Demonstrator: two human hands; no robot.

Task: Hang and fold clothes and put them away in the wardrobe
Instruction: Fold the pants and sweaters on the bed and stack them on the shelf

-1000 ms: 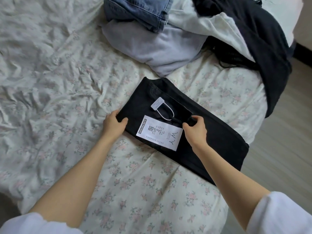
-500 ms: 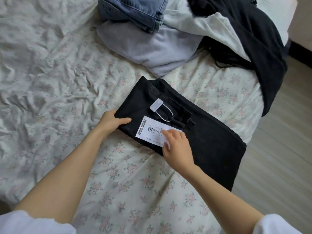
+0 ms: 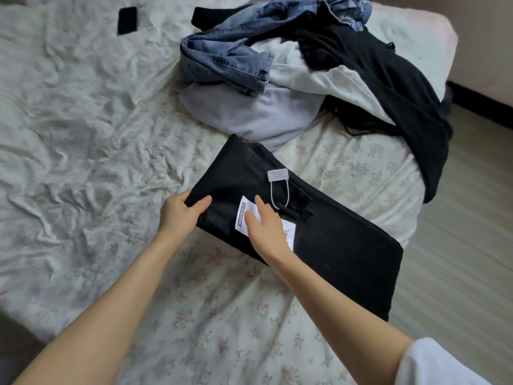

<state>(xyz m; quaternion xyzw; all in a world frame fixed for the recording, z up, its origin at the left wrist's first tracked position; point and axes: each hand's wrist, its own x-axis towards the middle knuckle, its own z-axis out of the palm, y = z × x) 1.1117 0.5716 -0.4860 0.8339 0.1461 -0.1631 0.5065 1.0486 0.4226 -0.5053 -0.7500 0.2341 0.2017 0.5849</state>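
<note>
Folded black jeans (image 3: pixel 341 245) lie on the floral bed sheet (image 3: pixel 227 315), their far end reaching the bed's right edge. A white paper label (image 3: pixel 245 215) and a small white tag (image 3: pixel 277 174) on a loop hang from them. My left hand (image 3: pixel 181 215) grips the near left corner of the jeans, thumb on top. My right hand (image 3: pixel 266 223) lies flat with straight fingers on the label, pressing the jeans down.
Behind the jeans is a heap of clothes: blue denim (image 3: pixel 230 59), a pale grey garment (image 3: pixel 249 115), a white one (image 3: pixel 319 79) and black ones (image 3: pixel 402 87). A dark phone (image 3: pixel 127 20) lies far left on the sheet. Wooden floor (image 3: pixel 458 232) runs along the right.
My right hand left the belt loop area and came to lie flat on the label. My left hand's thumb moved onto the corner. The view pulled back, showing more of the heap.
</note>
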